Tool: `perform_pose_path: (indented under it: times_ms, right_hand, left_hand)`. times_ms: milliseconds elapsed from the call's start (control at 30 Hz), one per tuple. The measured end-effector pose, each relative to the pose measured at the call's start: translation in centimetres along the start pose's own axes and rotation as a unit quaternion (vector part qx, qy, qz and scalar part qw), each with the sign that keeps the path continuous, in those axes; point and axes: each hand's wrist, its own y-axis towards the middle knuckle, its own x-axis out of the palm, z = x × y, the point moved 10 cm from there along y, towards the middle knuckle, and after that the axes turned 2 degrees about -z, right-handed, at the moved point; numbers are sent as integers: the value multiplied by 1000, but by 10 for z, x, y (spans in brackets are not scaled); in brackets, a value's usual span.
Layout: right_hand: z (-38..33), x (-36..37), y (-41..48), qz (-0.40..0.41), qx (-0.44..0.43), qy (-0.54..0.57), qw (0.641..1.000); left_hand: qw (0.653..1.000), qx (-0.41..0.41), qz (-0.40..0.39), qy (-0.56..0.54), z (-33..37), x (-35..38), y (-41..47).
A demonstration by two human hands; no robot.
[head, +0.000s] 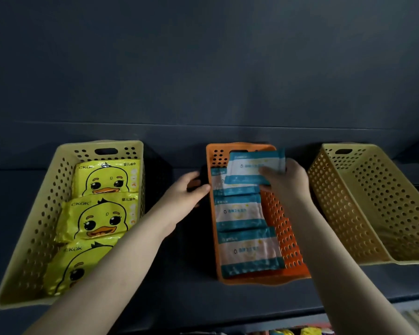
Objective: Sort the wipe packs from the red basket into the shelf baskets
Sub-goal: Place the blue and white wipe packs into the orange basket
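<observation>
On the shelf stand three baskets in a row. My right hand [284, 180] pinches a teal-and-white wipe pack [249, 165] over the far end of the orange basket [286, 238]. Three like packs [240, 213] lie in a row inside it. My left hand [186, 192] grips that basket's left wall near the far corner. The yellow basket on the left [34, 213] holds three yellow duck packs [102, 221]. The yellow basket on the right [373, 206] has nothing in it.
A dark perforated basket [155, 180] stands between the left yellow basket and the orange one, hard to make out. Behind everything is the dark shelf back wall [203, 68]. At the bottom edge, a red rim and some colourful packs [300, 331] peek in below the shelf.
</observation>
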Motion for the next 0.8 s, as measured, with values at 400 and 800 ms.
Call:
perform_pose_path:
  times_ms: [400, 800]
  right_hand:
    - [16, 54, 24, -48, -77, -262, 961]
    - [8, 54, 15, -39, -116, -316, 941]
  left_hand:
    - [994, 8, -80, -69, 2, 12, 4]
    - [993, 13, -79, -81, 1, 13, 9]
